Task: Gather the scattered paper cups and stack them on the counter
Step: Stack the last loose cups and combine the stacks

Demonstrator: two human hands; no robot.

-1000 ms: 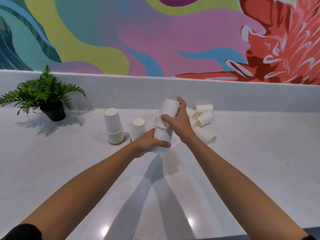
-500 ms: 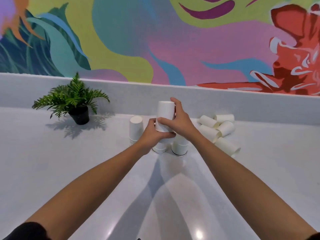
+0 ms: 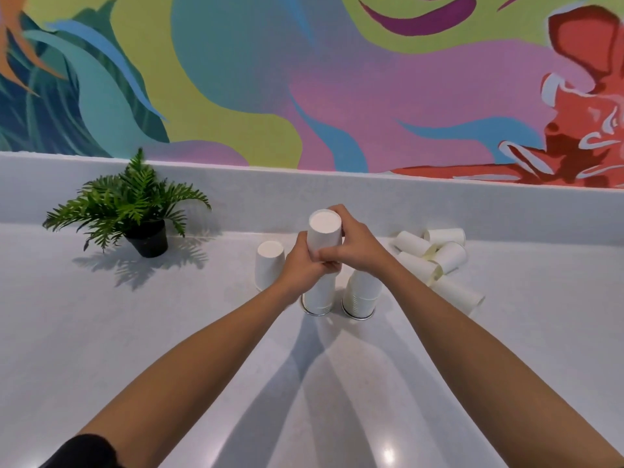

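Note:
On the white counter [image 3: 135, 332] stands a tall stack of upside-down white paper cups [image 3: 320, 292], its top cup [image 3: 325, 231] held by both hands. My left hand [image 3: 300, 268] wraps the stack's middle from the left. My right hand [image 3: 354, 244] grips the top cup from the right. A shorter stack [image 3: 363, 295] stands just right of it. Another upside-down stack [image 3: 269, 265] stands to the left, partly hidden by my left hand. Several loose cups [image 3: 435, 258] lie on their sides at the right.
A small fern in a black pot [image 3: 141, 214] stands at the back left of the counter. A low white backsplash [image 3: 371, 204] runs behind, under a colourful mural. My shadows fall across the counter near me.
The view has shifted left, so everything sits further right. A short stack now stands on the counter right of the tall one. Both hands have stayed on the top cup, pressing it onto the stack.

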